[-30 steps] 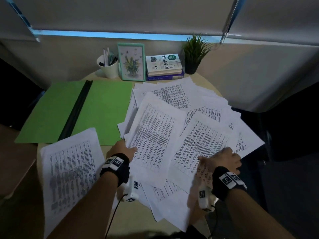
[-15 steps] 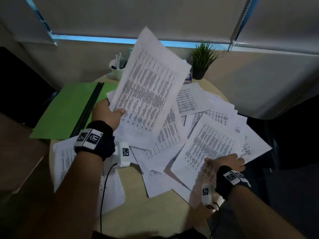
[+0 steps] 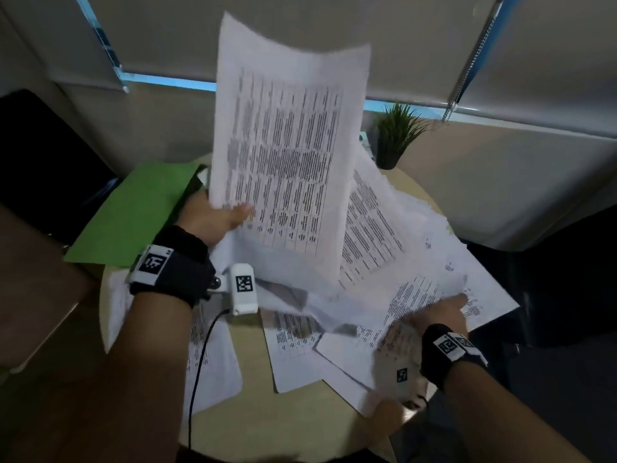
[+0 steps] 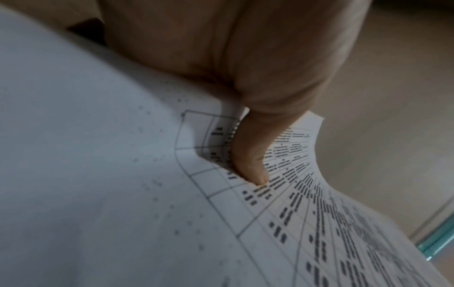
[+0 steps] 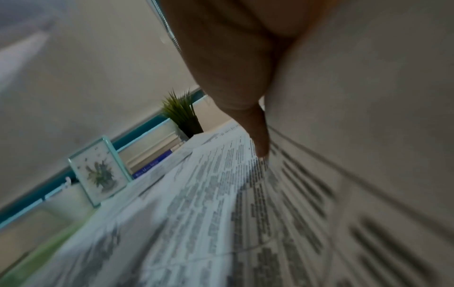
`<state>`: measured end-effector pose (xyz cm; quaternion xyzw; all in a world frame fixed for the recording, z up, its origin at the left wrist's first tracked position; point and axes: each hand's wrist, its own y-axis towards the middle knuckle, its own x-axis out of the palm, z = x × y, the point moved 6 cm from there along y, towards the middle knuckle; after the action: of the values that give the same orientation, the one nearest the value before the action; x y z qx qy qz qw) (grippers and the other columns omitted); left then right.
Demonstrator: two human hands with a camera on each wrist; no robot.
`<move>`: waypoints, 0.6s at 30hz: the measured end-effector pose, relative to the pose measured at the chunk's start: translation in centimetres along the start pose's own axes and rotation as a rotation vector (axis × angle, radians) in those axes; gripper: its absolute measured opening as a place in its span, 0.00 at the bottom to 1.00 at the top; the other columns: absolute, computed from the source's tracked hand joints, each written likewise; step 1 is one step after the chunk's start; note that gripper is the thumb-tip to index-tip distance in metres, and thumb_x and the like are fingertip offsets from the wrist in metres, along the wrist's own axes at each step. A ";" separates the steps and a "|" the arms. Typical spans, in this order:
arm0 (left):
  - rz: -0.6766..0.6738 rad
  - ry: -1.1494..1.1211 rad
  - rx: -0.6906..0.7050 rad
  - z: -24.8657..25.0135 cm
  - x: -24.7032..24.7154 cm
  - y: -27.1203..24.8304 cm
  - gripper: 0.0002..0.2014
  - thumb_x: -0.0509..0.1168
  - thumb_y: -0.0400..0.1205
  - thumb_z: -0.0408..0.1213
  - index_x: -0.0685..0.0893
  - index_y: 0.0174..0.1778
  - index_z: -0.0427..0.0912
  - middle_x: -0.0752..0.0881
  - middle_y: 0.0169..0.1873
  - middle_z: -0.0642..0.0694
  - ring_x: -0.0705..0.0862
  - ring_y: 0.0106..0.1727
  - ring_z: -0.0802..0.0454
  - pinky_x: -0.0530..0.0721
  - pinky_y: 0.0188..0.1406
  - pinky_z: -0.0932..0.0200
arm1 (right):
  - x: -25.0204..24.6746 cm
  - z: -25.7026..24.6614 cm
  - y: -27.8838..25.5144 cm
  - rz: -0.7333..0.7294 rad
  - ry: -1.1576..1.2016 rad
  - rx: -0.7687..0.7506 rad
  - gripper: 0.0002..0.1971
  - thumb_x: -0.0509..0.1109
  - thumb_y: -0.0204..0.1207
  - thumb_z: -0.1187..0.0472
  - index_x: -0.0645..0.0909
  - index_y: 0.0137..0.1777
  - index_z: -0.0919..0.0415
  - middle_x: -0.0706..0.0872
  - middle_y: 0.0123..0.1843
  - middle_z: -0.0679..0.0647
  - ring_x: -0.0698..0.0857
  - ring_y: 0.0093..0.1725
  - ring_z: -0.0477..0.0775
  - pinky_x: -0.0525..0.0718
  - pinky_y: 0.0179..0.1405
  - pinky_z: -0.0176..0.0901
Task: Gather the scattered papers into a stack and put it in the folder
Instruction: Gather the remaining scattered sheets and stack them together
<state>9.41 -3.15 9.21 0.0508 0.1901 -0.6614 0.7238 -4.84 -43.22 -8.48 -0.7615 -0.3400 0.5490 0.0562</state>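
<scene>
Printed sheets lie scattered (image 3: 377, 228) over a round beige table (image 3: 253, 412). My left hand (image 3: 217, 218) pinches one sheet (image 3: 287, 155) by its lower left corner and holds it upright above the pile. In the left wrist view the thumb (image 4: 250, 155) dents this sheet (image 4: 307, 203). The open green folder (image 3: 133, 215) lies at the back left, partly behind the hand. My right hand (image 3: 437, 315) lies on top of the sheets at the table's right edge, one finger stretched out. Its thumb (image 5: 260, 143) touches the print (image 5: 221, 194). The other fingers are blurred.
A potted plant (image 3: 397, 135) stands at the back of the table. A picture frame (image 5: 98, 170) and stacked books (image 5: 157, 157) sit beside it, hidden in the head view by the raised sheet. One loose sheet (image 3: 213, 372) lies under my left forearm.
My left hand picked a sheet off the pile and raised it upright, moving left towards the folder. The right hand stayed on the sheets at the right edge.
</scene>
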 end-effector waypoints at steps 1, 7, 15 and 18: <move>-0.030 0.033 -0.053 -1.4 0.7 0.2 0.17 0.75 0.76 0.36 0.84 0.59 0.37 0.87 0.52 0.45 0.84 0.53 0.46 0.80 0.55 0.53 | -0.3 -0.2 0.2 0.015 0.037 -0.021 0.47 0.82 0.64 0.64 0.55 0.77 0.65 0.79 0.65 0.73 0.82 0.60 0.74 0.83 0.56 0.60; -0.175 0.364 -0.363 -10.9 4.8 0.0 0.28 0.72 0.78 0.44 0.76 0.69 0.31 0.81 0.65 0.34 0.81 0.62 0.37 0.80 0.61 0.48 | -3.3 -3.1 0.4 -0.019 0.086 -0.214 0.09 0.74 0.74 0.61 0.81 0.50 0.64 0.86 0.48 0.64 0.80 0.37 0.59 0.74 0.38 0.39; -0.164 0.548 -0.436 -15.2 6.3 -0.9 0.24 0.66 0.81 0.34 0.71 0.72 0.32 0.77 0.69 0.33 0.79 0.65 0.36 0.79 0.62 0.48 | -4.3 -2.5 1.0 -0.108 -0.127 -0.152 0.22 0.77 0.73 0.59 0.76 0.61 0.70 0.83 0.50 0.64 0.82 0.45 0.63 0.77 0.38 0.44; -0.164 0.573 -0.438 -15.8 6.3 -1.1 0.14 0.66 0.79 0.33 0.74 0.59 0.38 0.80 0.56 0.35 0.78 0.50 0.42 0.82 0.56 0.49 | -3.3 0.5 1.1 -0.072 -0.053 -0.082 0.30 0.80 0.70 0.61 0.69 0.67 0.67 0.82 0.58 0.66 0.85 0.49 0.65 0.80 0.42 0.47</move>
<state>5.42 -4.03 -7.29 0.0627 0.5257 -0.6195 0.5796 -5.36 -46.12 -6.55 -0.7355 -0.3907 0.5524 0.0356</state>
